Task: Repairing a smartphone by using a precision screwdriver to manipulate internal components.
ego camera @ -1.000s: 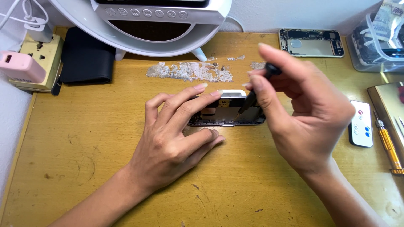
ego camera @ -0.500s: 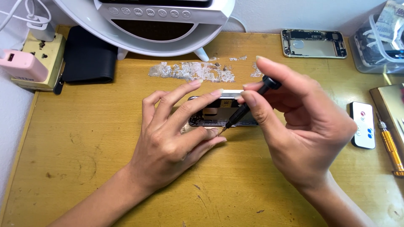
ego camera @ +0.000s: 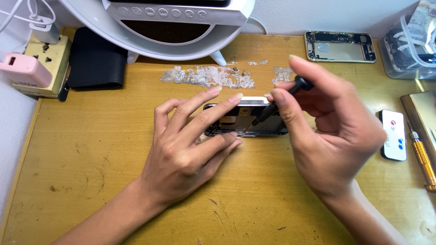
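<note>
The left hand (ego camera: 190, 145) lies loose, fingers spread over the opened phone (ego camera: 247, 119) at mid-desk, hiding its left end. The right hand (ego camera: 331, 136) pinches a black screwdriver (ego camera: 272, 106), tip inside the phone; its palm covers the phone's right end.

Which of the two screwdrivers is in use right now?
The black screwdriver, held in the right hand with its tip on the opened phone. The yellow screwdriver lies untouched at the table's right edge.
</note>
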